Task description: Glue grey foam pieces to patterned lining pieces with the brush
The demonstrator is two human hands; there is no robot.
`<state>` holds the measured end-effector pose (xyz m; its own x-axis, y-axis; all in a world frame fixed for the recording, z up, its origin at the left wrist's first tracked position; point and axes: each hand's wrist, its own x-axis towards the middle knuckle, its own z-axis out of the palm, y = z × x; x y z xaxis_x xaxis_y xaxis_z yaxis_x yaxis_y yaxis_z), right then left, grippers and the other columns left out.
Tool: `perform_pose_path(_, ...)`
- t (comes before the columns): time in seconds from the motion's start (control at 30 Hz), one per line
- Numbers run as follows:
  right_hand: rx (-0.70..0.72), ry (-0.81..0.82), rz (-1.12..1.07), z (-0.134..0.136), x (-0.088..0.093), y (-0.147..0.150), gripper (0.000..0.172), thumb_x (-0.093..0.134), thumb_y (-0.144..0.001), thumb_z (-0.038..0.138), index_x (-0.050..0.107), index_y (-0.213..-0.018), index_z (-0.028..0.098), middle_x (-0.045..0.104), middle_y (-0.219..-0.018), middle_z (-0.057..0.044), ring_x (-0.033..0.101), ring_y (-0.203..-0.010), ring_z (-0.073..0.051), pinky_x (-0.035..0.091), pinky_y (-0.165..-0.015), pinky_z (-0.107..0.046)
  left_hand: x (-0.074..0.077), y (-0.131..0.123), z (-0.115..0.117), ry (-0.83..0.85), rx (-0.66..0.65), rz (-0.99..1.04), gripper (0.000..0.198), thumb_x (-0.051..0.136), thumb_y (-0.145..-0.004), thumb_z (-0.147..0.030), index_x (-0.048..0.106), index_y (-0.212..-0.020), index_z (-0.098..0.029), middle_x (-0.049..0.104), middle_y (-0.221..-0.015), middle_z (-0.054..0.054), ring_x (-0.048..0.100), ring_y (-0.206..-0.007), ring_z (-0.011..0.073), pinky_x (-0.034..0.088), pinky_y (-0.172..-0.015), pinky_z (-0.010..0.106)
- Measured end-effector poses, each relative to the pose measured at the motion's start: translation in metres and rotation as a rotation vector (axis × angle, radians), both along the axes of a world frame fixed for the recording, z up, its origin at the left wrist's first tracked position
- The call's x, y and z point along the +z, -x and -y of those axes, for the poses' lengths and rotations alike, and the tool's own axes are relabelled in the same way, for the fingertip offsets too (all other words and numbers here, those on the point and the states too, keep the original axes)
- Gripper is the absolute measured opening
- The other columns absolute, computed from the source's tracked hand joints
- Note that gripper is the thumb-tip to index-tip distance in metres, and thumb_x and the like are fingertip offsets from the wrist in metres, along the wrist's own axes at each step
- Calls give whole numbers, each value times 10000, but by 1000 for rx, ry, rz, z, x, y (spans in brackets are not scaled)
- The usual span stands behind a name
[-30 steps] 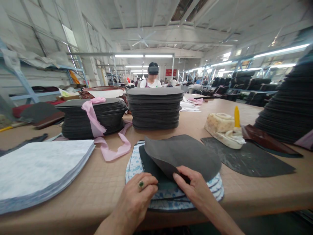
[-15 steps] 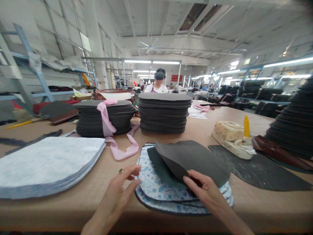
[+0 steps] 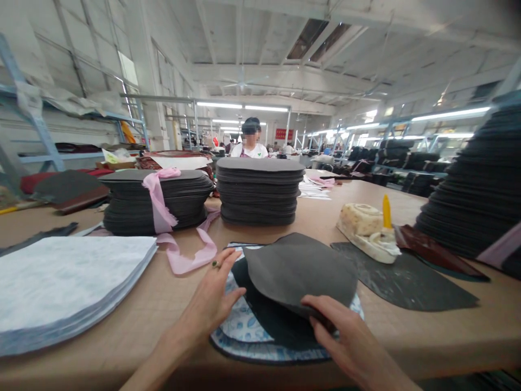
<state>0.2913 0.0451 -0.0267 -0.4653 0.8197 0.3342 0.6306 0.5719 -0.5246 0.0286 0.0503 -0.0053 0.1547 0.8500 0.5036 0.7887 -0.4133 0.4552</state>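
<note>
Directly in front of me, a dark grey curved sheet (image 3: 305,266) lies over a darker sheet (image 3: 264,309), its near edge lifted. Beneath both are several blue-and-white patterned pieces (image 3: 244,325) with dark edging. My right hand (image 3: 344,328) pinches the near edge of the grey sheet between thumb and fingers. At the left side of the pile, my left hand (image 3: 215,293), with a ring on one finger, has thumb and fingers spread; its fingertips are near the darker sheet's edge, and I cannot tell whether they touch it.
White sheets (image 3: 77,271) are stacked at left. Behind stand a dark stack (image 3: 260,193) and another (image 3: 122,203) tied with pink cloth (image 3: 163,209). To the right are a cream-coloured block (image 3: 360,228) with a yellow-handled tool (image 3: 386,212), and a tall dark stack (image 3: 468,190). A person (image 3: 252,144) is beyond.
My left hand has moved right and forward to the pile. The grey and darker sheets have shifted towards me and cover more of the pattern. The view has turned slightly right.
</note>
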Motion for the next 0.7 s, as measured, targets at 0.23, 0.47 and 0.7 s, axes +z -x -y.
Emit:
perform_pose_path(0.23, 100, -266, 136, 0, 16, 6, 263, 361, -863, 114, 590, -969, 184, 603, -781, -51, 581, -719, -170, 475, -617, -276, 7, -2, -5, 35, -14, 214, 564, 531, -760, -179, 317, -1279, -224, 377, -1340, 117, 341, -1261, 253, 286, -1040, 519)
perform_pose_path(0.47, -43, -714, -153, 16, 80, -10, 282, 505, -834, 109, 584, -1071, 240, 657, -873, -23, 613, -758, -138, 481, -674, -217, 15, -4, -10, 329, -49, 859, 825, 622, -722, -455, 152, -1362, -229, 247, -1418, 171, 355, -1258, 301, 410, -944, 460)
perform_pose_path(0.7, -267, -279, -909, 7, 121, 24, 223, 563, -819, 384, 643, -921, 203, 675, -784, -14, 615, -671, -162, 488, -561, -257, 99, -32, 19, 114, -183, 1138, 674, 717, -670, -415, 397, -1245, -270, 555, -1195, 55, 538, -1079, 255, 499, -869, 388)
